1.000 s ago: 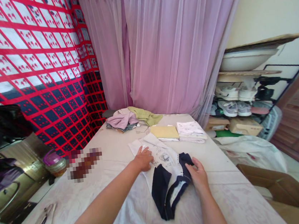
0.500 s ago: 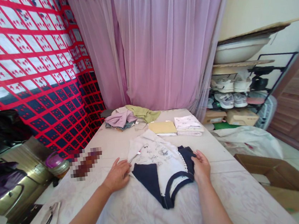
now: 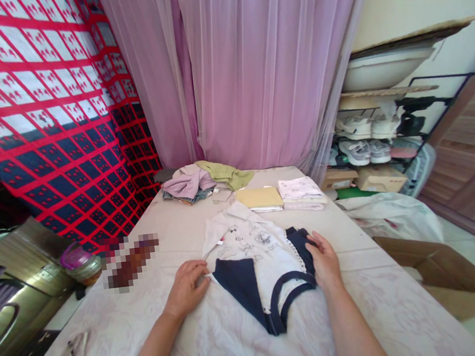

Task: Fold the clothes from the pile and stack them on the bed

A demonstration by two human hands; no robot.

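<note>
A child's shirt (image 3: 249, 245), white with line drawings and navy panels, lies partly folded over, its navy-edged neckline toward me. Lace trim runs down its right side. At the shirt's left edge my left hand (image 3: 187, 289) rests low on the sheet, thumb and fingers closed on a small white corner. On the opposite side my right hand (image 3: 326, 262) grips the navy edge between thumb and fingers, with the fingertips partly hidden by cloth.
Behind the shirt lie a folded yellow cloth (image 3: 259, 197), a folded white stack (image 3: 301, 190) and a loose clothing pile (image 3: 195, 181). An open cardboard box (image 3: 440, 269) stands right of the bed (image 3: 176, 239). A shoe rack (image 3: 417, 103) is farther back. Left is a pixelated patch.
The view has shifted slightly. My left hand's fingers have drawn in closer together at the shirt's edge. My right hand stays at the navy edge, and the shirt keeps nearly the same shape.
</note>
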